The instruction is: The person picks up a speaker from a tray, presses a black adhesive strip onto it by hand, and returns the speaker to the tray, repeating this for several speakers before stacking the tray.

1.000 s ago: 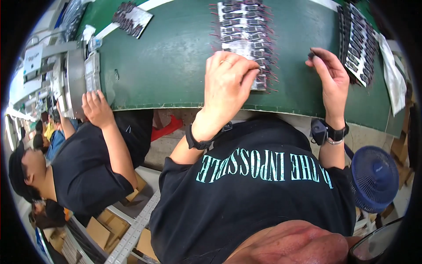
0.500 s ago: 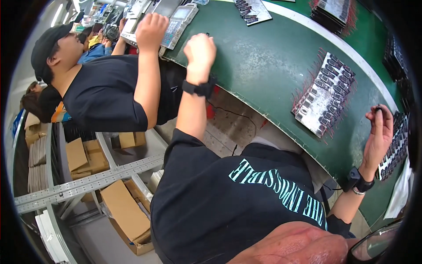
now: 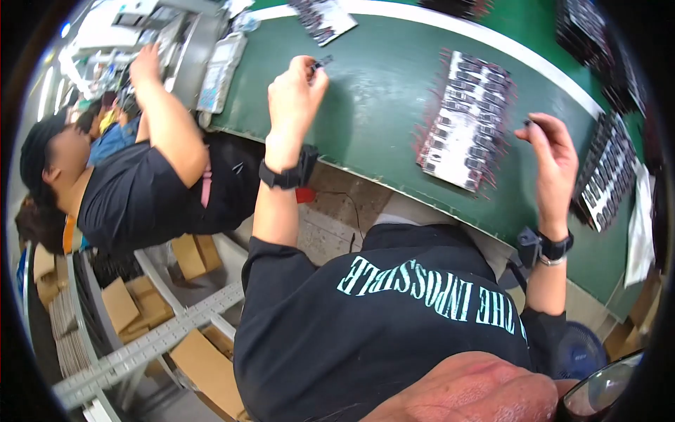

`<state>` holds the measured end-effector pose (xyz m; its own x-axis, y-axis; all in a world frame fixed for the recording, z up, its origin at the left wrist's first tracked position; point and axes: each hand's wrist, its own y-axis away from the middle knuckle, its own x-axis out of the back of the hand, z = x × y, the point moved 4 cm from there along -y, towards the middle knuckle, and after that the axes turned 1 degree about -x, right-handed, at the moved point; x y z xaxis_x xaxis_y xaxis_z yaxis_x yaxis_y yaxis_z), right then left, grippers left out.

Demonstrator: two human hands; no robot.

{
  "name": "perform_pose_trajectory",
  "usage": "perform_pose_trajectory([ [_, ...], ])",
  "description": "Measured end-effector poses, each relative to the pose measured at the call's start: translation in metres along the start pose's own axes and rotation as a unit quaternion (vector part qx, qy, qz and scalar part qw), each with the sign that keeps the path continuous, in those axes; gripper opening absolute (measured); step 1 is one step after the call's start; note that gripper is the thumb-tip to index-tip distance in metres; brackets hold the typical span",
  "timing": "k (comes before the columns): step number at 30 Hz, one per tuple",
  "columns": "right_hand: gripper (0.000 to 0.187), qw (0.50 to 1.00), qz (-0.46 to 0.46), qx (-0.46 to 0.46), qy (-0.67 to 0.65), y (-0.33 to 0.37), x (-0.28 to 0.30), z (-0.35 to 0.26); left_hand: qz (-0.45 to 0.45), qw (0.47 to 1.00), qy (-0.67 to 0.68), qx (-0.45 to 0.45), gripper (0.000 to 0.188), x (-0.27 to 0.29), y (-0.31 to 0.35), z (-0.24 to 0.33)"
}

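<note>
My left hand [image 3: 295, 98] is raised over the green table, pinching a small black part [image 3: 322, 63] between thumb and fingertips. To the right, my right hand [image 3: 553, 151] has thumb and forefinger closed on a small dark piece [image 3: 529, 123], mostly hidden by the fingers. Between the hands lies a white board [image 3: 450, 149] carrying rows of small black components with thin red wires sticking out along its sides. My right fingertips are beside this board, apart from it. Both wrists wear black bands.
Another loaded board [image 3: 609, 176] lies at the right, beside a white sheet [image 3: 641, 232]. Stacks of boards [image 3: 587, 32] and a small board [image 3: 336, 24] sit further back. A grey keypad device [image 3: 223, 74] stands left, near a co-worker [image 3: 140, 190]. Cardboard boxes [image 3: 207, 369] fill a rack behind.
The view has shifted, so the table sits further left. My left hand has turned, showing the black part. My right hand has come nearer the middle board. The co-worker's arm has lowered.
</note>
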<state>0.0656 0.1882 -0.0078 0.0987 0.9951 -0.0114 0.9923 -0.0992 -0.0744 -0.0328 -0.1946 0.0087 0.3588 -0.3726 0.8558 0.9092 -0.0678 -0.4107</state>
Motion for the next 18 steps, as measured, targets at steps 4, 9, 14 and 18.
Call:
perform_pose_trajectory([
  [4,0.018,0.999,-0.031,0.03,-0.02,0.002,-0.039,-0.03,-0.022,0.977,0.198,-0.078,0.024,-0.012,0.02,0.114],
  [9,0.019,0.998,-0.032,0.049,0.01,-0.004,-0.048,-0.023,-0.064,0.916,0.39,-0.075,0.027,-0.024,0.04,0.184],
  [14,0.015,1.0,-0.002,-0.006,-0.021,-0.005,-0.032,-0.011,-0.1,0.864,0.494,-0.005,0.026,-0.035,0.044,0.197],
  [18,0.013,0.998,-0.032,-0.018,-0.047,-0.009,-0.031,-0.01,-0.133,0.802,0.581,0.043,0.024,-0.049,0.048,0.187],
])
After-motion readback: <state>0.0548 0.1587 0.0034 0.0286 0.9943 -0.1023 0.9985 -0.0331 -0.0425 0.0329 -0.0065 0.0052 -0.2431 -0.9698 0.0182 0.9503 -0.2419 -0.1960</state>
